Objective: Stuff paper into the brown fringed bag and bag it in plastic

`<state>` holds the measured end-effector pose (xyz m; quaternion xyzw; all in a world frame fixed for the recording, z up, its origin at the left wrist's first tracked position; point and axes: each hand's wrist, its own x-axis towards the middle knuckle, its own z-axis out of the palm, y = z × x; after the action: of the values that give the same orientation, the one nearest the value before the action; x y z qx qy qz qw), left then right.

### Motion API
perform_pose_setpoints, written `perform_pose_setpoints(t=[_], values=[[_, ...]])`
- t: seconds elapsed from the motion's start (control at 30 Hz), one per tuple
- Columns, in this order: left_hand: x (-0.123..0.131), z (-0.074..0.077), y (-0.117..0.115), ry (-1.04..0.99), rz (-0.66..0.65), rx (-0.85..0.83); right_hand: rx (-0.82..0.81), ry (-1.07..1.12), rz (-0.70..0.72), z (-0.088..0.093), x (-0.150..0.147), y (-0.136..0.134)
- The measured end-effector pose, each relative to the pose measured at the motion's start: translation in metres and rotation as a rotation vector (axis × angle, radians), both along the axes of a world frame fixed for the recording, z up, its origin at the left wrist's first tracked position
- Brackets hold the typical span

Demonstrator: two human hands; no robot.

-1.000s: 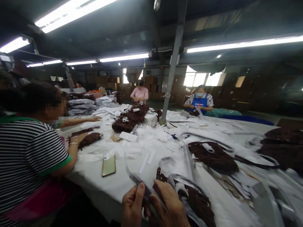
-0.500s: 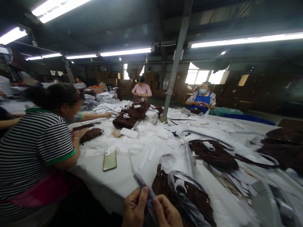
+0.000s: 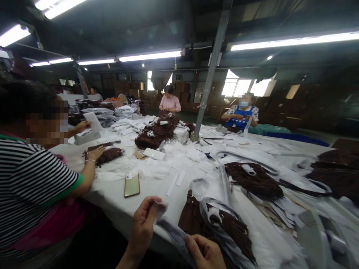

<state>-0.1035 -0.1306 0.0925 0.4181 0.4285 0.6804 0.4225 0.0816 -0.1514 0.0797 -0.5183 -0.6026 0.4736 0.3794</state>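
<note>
Stretched between my hands is a bag strap in a clear plastic sleeve [image 3: 173,231]. My left hand [image 3: 144,220] is closed, pinching the loose upper end of the plastic. Lower down, my right hand [image 3: 206,252] pinches the wrapped strap between thumb and fingers. Just beyond my right hand lies a dark brown fringed bag [image 3: 186,213] with brass-coloured eyelets. White padding [image 3: 214,216] wraps part of that bag, and a plastic-covered strap loops over it. I cannot make out where the held strap's lower end joins.
A phone [image 3: 131,186] and white paper strips [image 3: 172,184] lie ahead on the white table. Another brown bag [image 3: 254,181] sits to the right, near a grey tape dispenser [image 3: 316,239]. A metal post [image 3: 209,78] rises behind. At left, a co-worker [image 3: 36,179] handles a bag.
My left hand has moved up and left, away from my right hand, drawing the plastic end with it. The co-worker at left has leaned nearer and now lifts a white card.
</note>
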Motion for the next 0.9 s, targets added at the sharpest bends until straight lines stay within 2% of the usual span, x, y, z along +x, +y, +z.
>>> perform_pose_setpoints(t=[0.1,0.17,0.23,0.3,0.37,0.47,0.6,0.7,0.8,0.9], values=[[0.003,-0.003,-0.010,0.564,-0.120,0.133,0.008,-0.042,0.022,0.005,-0.001,-0.001],[0.006,-0.006,-0.013,0.798,-0.232,0.236,0.014,-0.061,0.005,0.009,0.001,-0.001],[0.010,-0.008,-0.016,0.891,-0.327,0.274,0.022,-0.069,-0.023,0.011,0.003,0.000],[0.016,-0.009,-0.020,0.859,-0.411,0.252,0.022,-0.068,-0.024,0.011,0.003,0.000],[0.024,-0.006,-0.024,0.749,-0.470,0.200,0.020,-0.066,-0.015,0.011,0.001,0.000],[0.038,-0.002,-0.023,0.491,-0.450,0.013,0.054,-0.054,-0.017,0.015,-0.006,-0.001],[0.049,-0.002,-0.004,-0.167,-0.290,-0.265,0.188,-0.097,0.009,0.021,-0.012,-0.003],[0.050,-0.004,0.011,-0.612,-0.158,-0.428,0.320,-0.231,0.022,0.014,-0.012,-0.002],[0.049,-0.001,0.016,-0.908,-0.201,-0.591,0.447,-0.282,0.005,0.002,-0.012,0.000],[0.048,0.008,0.015,-1.125,-0.274,-0.604,0.500,-0.263,-0.030,-0.003,-0.014,-0.001]])
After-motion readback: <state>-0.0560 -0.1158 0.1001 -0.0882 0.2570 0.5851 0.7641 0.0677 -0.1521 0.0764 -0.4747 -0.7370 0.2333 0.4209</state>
